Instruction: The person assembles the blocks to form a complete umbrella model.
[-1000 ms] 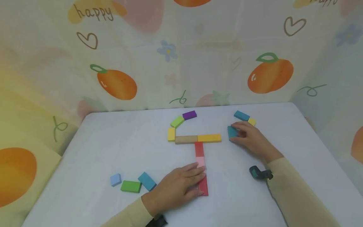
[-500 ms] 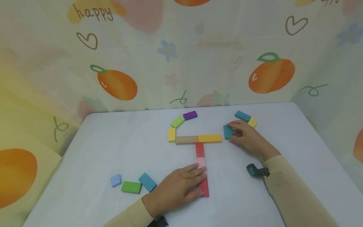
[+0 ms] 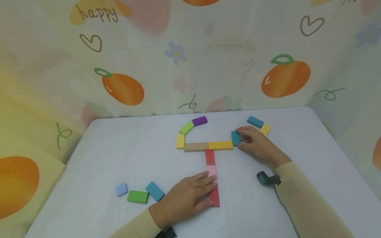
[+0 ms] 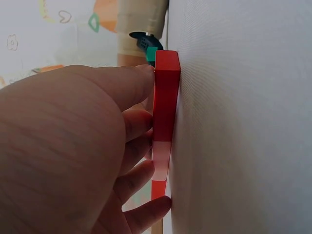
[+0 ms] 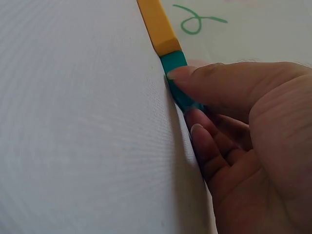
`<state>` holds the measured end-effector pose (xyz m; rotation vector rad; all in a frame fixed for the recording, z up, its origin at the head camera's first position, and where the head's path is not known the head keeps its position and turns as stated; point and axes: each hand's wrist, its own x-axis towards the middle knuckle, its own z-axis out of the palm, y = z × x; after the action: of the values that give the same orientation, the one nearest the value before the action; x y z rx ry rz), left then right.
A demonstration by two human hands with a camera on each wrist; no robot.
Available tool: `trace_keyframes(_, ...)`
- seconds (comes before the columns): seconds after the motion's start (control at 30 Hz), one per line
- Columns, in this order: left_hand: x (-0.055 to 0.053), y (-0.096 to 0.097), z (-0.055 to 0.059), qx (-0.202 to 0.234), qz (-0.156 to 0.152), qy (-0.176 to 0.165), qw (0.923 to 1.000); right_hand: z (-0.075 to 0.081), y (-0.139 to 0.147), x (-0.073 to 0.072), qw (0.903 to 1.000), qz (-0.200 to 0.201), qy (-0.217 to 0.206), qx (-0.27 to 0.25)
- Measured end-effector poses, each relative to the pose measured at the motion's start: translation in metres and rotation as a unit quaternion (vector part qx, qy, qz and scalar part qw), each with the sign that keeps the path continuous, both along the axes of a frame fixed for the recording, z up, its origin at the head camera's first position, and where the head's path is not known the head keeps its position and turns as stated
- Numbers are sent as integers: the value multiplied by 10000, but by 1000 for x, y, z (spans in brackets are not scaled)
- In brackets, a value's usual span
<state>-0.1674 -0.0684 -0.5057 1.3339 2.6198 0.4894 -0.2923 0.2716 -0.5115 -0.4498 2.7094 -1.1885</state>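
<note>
Bordering the orange-yellow block (image 3: 220,145) at its three-o'clock end, the teal block (image 3: 235,138) is laid flat on the white worktop (image 3: 143,148), its long side run roughly twelve to six. Contact between the two appears made, going by the right wrist view.

Main hazard, as judged: too hard a push toward nine o'clock, by which the orange-yellow block and the adjoining tan block (image 3: 196,147) could be slid along and their join with the upper red block (image 3: 210,157), at six o'clock, spoiled. By a twist at release, the teal block could be left skewed. The yellow block (image 3: 265,130), at one o'clock of the right hand (image 3: 257,142), might be brushed on withdrawal.

Right grip: thumb and fingertips bent inward, parted only enough for the teal block, which is pinched between them. Left grip: nothing clasped by the left hand (image 3: 184,198); fingers extended, slightly spread, rested on the pink block (image 3: 211,168) and lower red block (image 3: 214,198). By sideways pressure there, both could be shifted.
</note>
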Motion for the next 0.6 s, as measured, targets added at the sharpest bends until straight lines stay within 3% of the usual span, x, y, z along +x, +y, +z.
trace_keyframes(0.27, 0, 1, 0, 8, -55, 100, 9999, -2, 0, 1, 10000, -84, -41, -30)
trace_keyframes(0.6, 0, 1, 2, 29, -51, -19, 10000, -5, 1, 1, 9998, -46, -25, -166)
